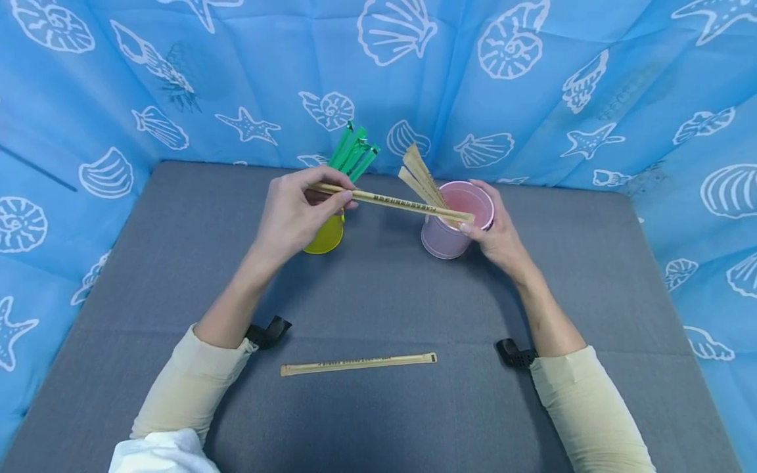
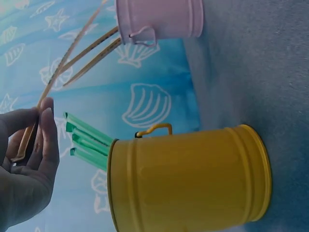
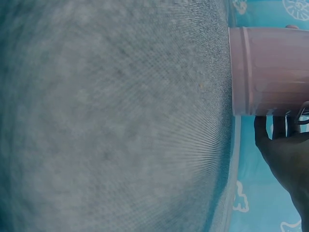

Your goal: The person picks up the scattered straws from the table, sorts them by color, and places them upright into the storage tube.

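The left hand [image 1: 296, 213] pinches a tan stick [image 1: 393, 201] whose far tip rests on the pink cup's [image 1: 452, 226] rim at 3 o'clock. The right hand [image 1: 499, 236] grips that cup; best to tip the stick upright and release gently.

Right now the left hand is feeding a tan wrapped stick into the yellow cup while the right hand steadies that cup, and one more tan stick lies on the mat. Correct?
Not quite. In the head view, the left hand feeds the tan stick into the pink cup, which the right hand steadies. The yellow cup holds green sticks. The spare tan stick does lie on the mat.

Even soft light, blurry wrist views
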